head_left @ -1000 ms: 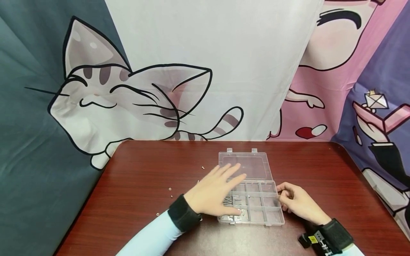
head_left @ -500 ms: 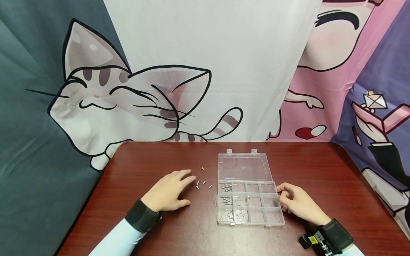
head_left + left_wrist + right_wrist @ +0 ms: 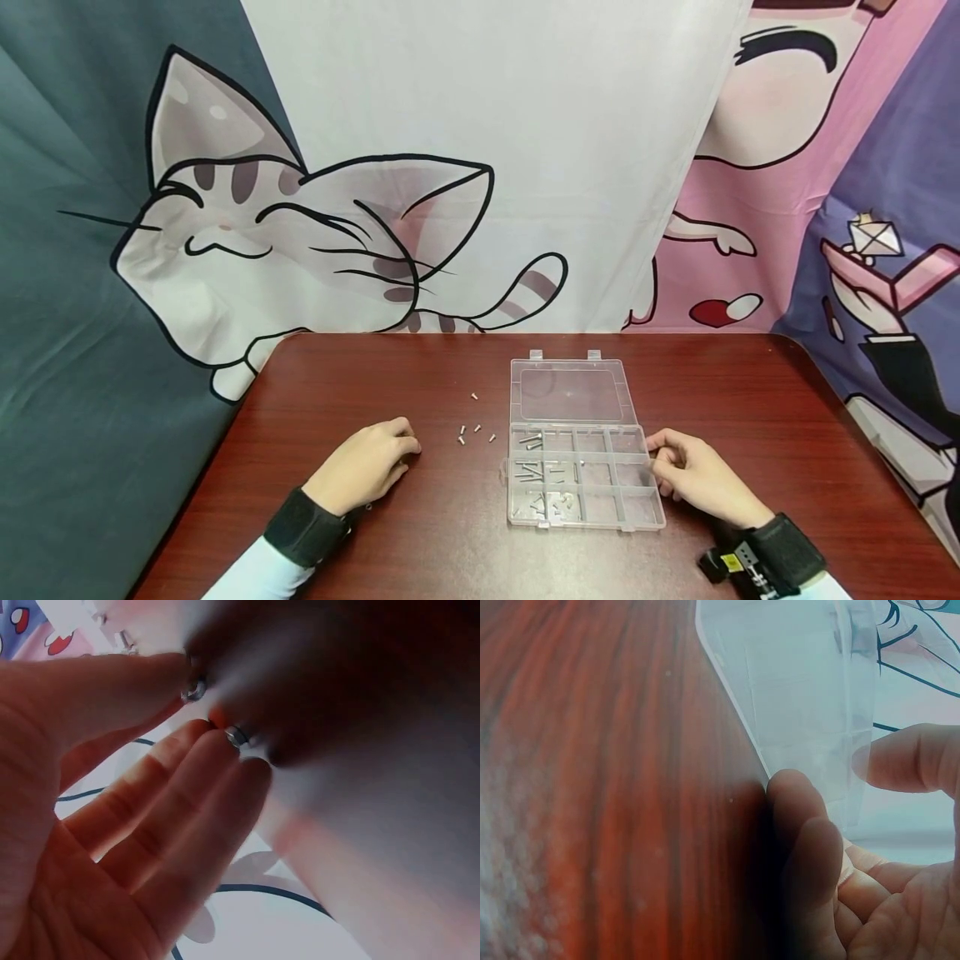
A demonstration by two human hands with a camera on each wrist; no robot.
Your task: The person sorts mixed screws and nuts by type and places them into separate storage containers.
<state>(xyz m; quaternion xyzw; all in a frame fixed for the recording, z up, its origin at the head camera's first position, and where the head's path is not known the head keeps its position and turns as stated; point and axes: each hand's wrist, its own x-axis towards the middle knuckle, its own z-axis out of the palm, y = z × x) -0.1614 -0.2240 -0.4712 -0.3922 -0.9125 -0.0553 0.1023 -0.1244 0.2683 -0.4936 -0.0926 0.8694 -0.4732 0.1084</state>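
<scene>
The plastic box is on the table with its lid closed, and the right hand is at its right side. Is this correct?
Not quite: the lid is open, laid back beyond the plastic box, as the head view shows. The box is on the table, with the right hand at its right side.

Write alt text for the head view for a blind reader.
A person's left hand reaches down to a red-brown table while the right hand touches the right side of an open clear box with small metal parts in its left half. Five small screws lie loose between left hand and box; a cat-print cloth hangs behind.
</scene>
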